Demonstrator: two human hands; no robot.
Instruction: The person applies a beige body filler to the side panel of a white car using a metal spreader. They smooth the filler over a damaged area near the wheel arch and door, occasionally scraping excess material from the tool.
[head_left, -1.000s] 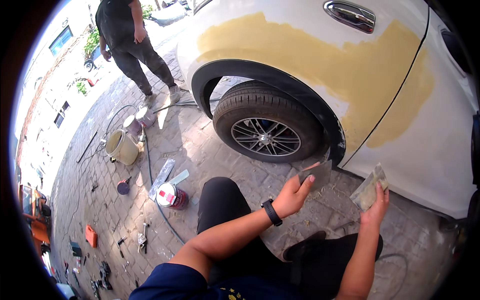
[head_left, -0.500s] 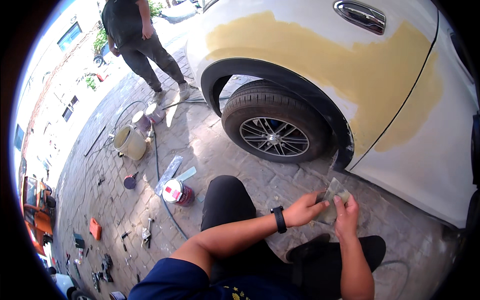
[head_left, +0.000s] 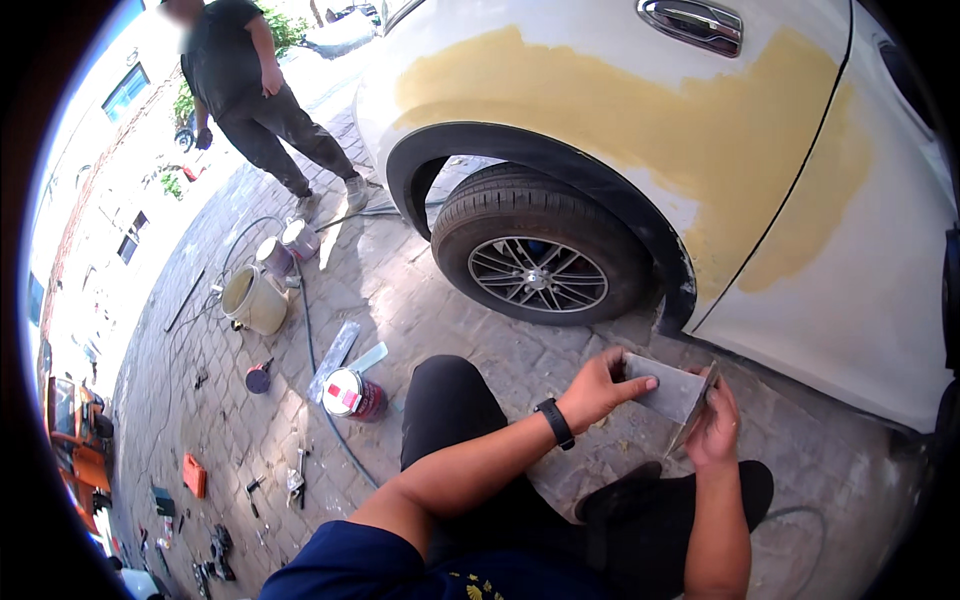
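My left hand (head_left: 602, 390), with a black watch on its wrist, grips a flat grey putty scraper (head_left: 672, 390), thumb pressed on its upper face. A second thin putty scraper (head_left: 697, 412), olive-coloured, stands nearly edge-on in my right hand (head_left: 716, 425), whose fingers are partly hidden behind it. The grey scraper's right edge meets the olive one. Both hands are above the paving, in front of my knees and below the white car (head_left: 640, 215). Yellowish filler (head_left: 600, 95) covers much of the panel over the wheel and reaches across the door gap.
A wheel (head_left: 540, 260) stands ahead. To the left are a red tin (head_left: 368, 402), plastic strips (head_left: 338, 355), a hose (head_left: 330, 425), a beige bucket (head_left: 262, 305) and smaller pails (head_left: 298, 240). Tools and an orange case (head_left: 194, 476) lie further left. Another person (head_left: 270, 110) stands beyond.
The two scrapers, overlapping before, are now angled apart, with the grey one's broad face showing. My left hand has moved up slightly and my right hand has turned. The view has shifted a little.
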